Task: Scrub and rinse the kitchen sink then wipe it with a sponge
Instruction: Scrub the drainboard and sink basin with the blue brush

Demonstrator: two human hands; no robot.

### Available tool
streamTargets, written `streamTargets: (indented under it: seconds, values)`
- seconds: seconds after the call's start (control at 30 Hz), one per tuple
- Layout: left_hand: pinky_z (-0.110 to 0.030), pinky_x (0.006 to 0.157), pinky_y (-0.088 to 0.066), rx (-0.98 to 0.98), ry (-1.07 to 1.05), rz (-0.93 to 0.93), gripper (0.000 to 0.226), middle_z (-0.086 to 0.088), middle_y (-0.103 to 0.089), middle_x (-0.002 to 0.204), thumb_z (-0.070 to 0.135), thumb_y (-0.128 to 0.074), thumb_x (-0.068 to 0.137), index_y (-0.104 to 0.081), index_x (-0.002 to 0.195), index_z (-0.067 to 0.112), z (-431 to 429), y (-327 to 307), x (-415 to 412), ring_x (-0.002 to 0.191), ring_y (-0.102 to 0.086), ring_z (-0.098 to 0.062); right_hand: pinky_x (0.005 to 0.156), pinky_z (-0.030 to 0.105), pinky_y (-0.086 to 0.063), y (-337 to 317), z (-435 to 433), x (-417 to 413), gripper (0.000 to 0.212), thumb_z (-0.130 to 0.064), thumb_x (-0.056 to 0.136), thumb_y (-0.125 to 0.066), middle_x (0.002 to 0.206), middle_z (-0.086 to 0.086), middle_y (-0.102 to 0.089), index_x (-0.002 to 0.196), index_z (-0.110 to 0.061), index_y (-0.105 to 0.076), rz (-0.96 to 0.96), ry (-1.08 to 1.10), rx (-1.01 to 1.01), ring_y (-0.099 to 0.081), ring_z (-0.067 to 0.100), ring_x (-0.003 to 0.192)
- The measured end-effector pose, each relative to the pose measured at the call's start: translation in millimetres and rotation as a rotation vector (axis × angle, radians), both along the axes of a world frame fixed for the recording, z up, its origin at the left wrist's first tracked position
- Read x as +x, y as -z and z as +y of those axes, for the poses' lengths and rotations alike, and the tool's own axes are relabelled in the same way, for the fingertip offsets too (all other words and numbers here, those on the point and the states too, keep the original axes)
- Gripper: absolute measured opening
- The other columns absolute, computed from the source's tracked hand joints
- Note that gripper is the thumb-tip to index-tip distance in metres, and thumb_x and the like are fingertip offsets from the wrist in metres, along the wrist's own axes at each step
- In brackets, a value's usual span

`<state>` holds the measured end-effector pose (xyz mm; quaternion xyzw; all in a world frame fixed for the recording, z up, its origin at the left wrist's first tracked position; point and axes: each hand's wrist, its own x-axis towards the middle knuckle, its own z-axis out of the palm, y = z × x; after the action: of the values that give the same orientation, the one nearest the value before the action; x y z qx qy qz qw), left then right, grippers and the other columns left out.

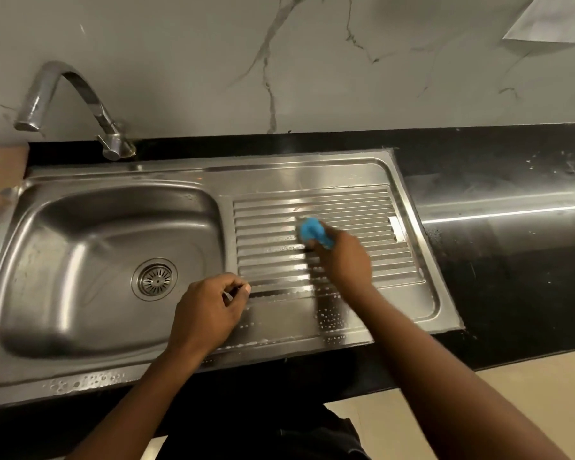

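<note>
- My right hand point(344, 260) reaches forward over the ribbed steel drainboard point(362, 207), forearm running in from the lower right, knuckles up, fingers curled round the crumpled blue sponge point(312, 231).
- The sponge sits on the ribs near the middle of the drainboard, pressed under my fingertips. Only its far end shows past them.
- My left hand point(210, 310) sits low at the near left corner of the drainboard, just beside the basin. The wrist is bent, the fingers curl inward and the thumb tip lies against the forefinger.
- I cannot tell whether that left hand pinches anything; the gap under the fingers is too dark and small.
- The right hand and sponge are blurred and their edges are soft.
- The stainless steel kitchen sink point(80, 227) is cut off at the left edge of the view. It is set into the black stone table point(512, 277).
- Droplets or suds dot the near rim and the flat strip below the ribs. I cannot say which they are.
- A brown object point(0, 174) at the far left is half out of view and I cannot identify it. A pale sheet point(551, 18) is cropped at the top right against the white veined wall point(213, 61).
- Count: two hands, one sponge, one basin, one round drain strainer point(155, 279) and one curved chrome tap point(70, 94) with its spout over the left of the basin.
</note>
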<state>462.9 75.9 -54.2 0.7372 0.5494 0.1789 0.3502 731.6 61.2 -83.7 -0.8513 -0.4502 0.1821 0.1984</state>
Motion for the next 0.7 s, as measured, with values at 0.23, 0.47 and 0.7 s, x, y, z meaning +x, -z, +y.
streamTargets:
  seconds: [0.23,0.47,0.7]
  values:
    - [-0.020,0.057,-0.045,-0.002,0.024,0.003,0.010,0.024,-0.070,0.073,0.034,-0.073,0.093,-0.077,0.084,0.034,-10.0,-2.1,17.0,0.071,-0.065,0.003,0.076,0.041,-0.059,-21.5,-46.4,117.8,0.043,-0.040,0.098,-0.069,0.112,0.005,-0.074,0.138,-0.023,-0.064,0.034,0.272,0.021,-0.069,0.020,0.092]
    - [-0.021,0.059,-0.049,0.010,0.071,0.003,0.011,0.026,-0.070,0.073,0.036,-0.072,0.094,-0.076,0.084,0.034,-6.8,-2.4,31.2,0.073,-0.066,0.003,0.060,0.023,-0.049,-4.3,-47.7,57.4,0.047,-0.046,0.099,-0.066,0.109,-0.003,-0.076,0.141,-0.025,-0.062,0.036,0.126,0.059,-0.062,0.003,0.076]
    - [-0.023,0.059,-0.052,0.033,0.068,-0.013,0.010,0.025,-0.070,0.074,0.036,-0.072,0.094,-0.076,0.085,0.035,-1.9,-5.9,35.9,0.073,-0.067,0.002,0.071,0.035,-0.057,-21.8,-65.5,122.7,0.049,-0.044,0.099,-0.066,0.112,0.004,-0.073,0.142,-0.022,-0.060,-0.014,0.204,-0.021,-0.066,0.015,0.085]
